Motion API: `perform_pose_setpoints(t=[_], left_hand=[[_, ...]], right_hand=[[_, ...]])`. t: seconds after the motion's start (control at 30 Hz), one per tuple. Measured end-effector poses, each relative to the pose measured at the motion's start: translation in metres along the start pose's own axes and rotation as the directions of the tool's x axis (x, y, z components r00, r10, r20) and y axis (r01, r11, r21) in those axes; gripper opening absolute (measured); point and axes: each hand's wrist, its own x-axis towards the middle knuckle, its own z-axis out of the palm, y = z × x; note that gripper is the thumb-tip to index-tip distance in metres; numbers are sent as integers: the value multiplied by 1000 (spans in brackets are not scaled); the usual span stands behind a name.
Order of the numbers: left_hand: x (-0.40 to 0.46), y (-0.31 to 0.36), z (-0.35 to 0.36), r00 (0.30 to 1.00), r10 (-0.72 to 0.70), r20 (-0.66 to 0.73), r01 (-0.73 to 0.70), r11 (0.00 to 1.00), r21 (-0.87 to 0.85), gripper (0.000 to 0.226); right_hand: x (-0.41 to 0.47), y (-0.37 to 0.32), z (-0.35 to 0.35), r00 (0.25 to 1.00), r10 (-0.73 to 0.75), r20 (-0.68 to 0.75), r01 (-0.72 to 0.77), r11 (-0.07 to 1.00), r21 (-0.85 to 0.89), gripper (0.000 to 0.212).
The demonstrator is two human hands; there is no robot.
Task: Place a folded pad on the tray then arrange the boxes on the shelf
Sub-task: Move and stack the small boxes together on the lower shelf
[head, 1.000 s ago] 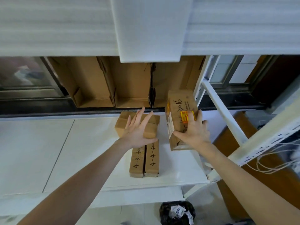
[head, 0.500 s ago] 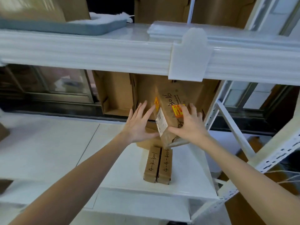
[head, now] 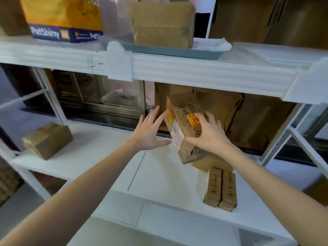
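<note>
**Tilted carton lifted off the lower shelf, left hand ready to steady it**

Nearest, below and just right of the right hand, two slim brown cardboard boxes with handwritten numbers lie side by side, touching, close to the front edge of the white lower shelf. A flatter brown box lies under and behind the carton, mostly hidden.

The right hand grips the tall brown cardboard carton with orange stickers and a white label, fingers curled over its top face and thumb along the labelled side. The carton is tilted, its lower corner apparently clear of the shelf, probably so it can be swung to a new spot. The left hand is spread wide with straight fingers, holding nothing, just beside the carton's labelled face; its thumb tip nearly meets the label, likely to brace that side.

Left of the left hand the shelf offers broad bare room, with a tape-wrapped brown parcel well apart at the far left end. Above both hands, the foam-padded upper shelf edge limits any lift. Beyond it, a grey tray carries a white folded pad with a plain brown box standing on it, so the pad step looks done.
</note>
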Motion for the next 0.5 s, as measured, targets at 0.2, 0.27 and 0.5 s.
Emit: perform_pose_setpoints(t=[0.2, 0.27, 0.5], left_hand=[[-39, -74, -42, 998, -41, 54, 43, 999, -33, 101], [-51, -96, -51, 995, -65, 81, 71, 995, -75, 98], [-73, -153, -61, 945, -229, 232, 312, 845, -435, 72]], right_hand=[[12, -84, 38, 999, -48, 9, 47, 999, 13, 88], [17, -109, 52, 999, -45, 20, 45, 999, 22, 88], [42, -178, 96, 994, -76, 73, 71, 995, 70, 88]])
